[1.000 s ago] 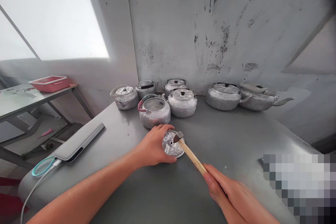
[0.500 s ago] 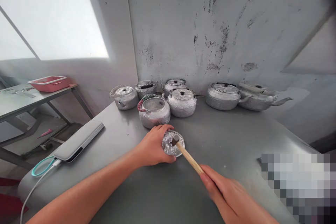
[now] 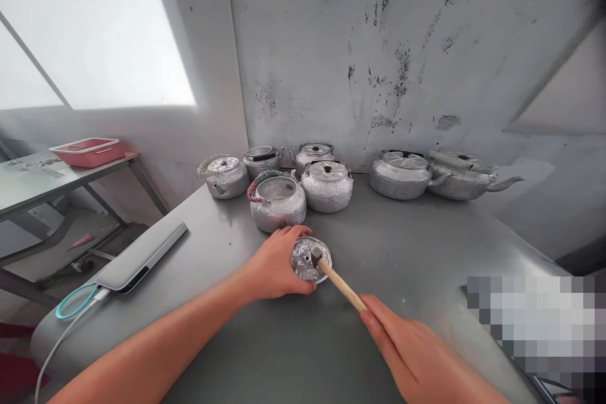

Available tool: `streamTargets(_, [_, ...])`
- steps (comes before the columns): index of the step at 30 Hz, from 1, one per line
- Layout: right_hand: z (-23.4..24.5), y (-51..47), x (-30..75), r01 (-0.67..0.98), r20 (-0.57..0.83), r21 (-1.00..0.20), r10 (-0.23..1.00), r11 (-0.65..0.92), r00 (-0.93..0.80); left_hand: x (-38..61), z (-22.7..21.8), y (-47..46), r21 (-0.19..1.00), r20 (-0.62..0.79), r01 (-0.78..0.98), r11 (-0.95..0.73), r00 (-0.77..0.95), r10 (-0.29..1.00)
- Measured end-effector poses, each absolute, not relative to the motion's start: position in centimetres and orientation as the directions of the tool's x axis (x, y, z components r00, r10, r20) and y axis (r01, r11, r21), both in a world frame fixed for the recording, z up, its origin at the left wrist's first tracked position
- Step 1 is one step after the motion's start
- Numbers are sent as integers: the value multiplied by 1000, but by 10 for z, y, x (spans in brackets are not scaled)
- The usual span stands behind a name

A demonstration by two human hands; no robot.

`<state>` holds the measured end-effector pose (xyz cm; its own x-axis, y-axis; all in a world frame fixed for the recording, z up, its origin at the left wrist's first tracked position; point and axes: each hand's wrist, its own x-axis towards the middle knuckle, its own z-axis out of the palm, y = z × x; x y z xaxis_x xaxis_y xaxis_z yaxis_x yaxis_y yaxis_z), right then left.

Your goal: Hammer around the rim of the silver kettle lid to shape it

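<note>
On the gray table [image 3: 265,353], just in front of the open kettle [image 3: 278,211] with the red and green wrapped handle, we have a small shiny lid [image 3: 307,273]. It is round and bumpy, and it has a little dark hole near its middle. Our left hand [image 3: 278,263] curls around one side of it, fingers at the far edge and thumb at the near edge, so the lid is pinched between them. Our right hand [image 3: 400,338] is wrapped around the wooden handle of a small hammer [image 3: 343,290]. The hammer's head is over the lid, just beside the hole, but we cannot tell if it touches the metal.

How far have we got? We think we are partway through tapping the lid. The bumps go over most of the part we can see, so a good bit of the tapping may be done. We see no knob on the lid, and it does not sit on a kettle. The open kettle has no cover on it, while the lidded kettle [image 3: 326,192] just beside it wears one with a black knob. We cannot tell how much tapping is left, because the hammer and our fingers hide some of the lid.
</note>
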<state>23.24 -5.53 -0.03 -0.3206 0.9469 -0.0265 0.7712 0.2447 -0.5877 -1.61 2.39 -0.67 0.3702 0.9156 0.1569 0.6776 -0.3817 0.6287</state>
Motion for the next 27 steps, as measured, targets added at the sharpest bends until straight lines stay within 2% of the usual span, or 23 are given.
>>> streamTargets(8, [-3, -61, 232, 794, 28, -544, 951, 273, -308, -16, -8, 24, 628, 176, 671, -394, 370, 912])
streamTargets(14, [-1, -60, 229, 811, 1, -531, 957, 246, -290, -15, -7, 24, 619, 190, 666, -416, 387, 902])
streamTargets(23, [1, -56, 241, 755, 72, -630, 981, 183, -178, -15, -4, 22, 646, 243, 603, -469, 420, 875])
streamTargets(27, [4, -57, 243, 701, 47, -698, 986, 147, -160, -16, -3, 23, 641, 292, 570, -513, 438, 851])
